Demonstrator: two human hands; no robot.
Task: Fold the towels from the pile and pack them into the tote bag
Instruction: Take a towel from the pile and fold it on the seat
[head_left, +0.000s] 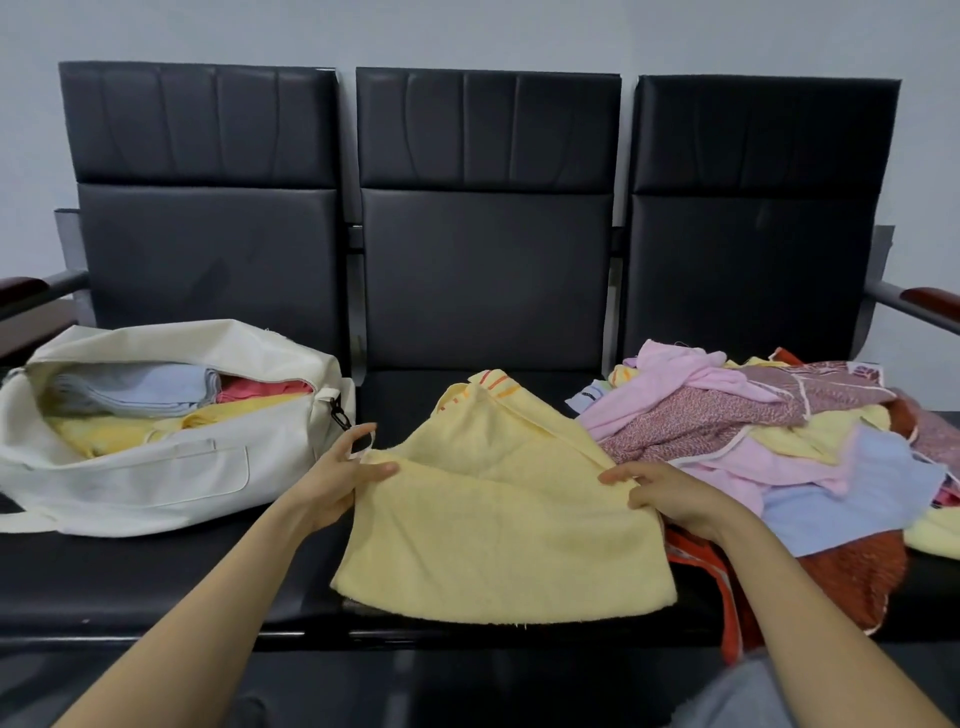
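Left hand (340, 475) and right hand (662, 493) each pinching an upper corner of a yellow towel (493, 535), thumbs on top, the cloth spread over the middle seat of a black bench (156, 582); beyond the left hand, an open cream tote bag (156, 478) holding folded towels; beside the right hand, the unfolded towel pile (779, 415)

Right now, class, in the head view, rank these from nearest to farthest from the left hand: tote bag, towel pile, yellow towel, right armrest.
1. yellow towel, gripped by the left hand.
2. tote bag, just left.
3. towel pile, right seat.
4. right armrest, far right.
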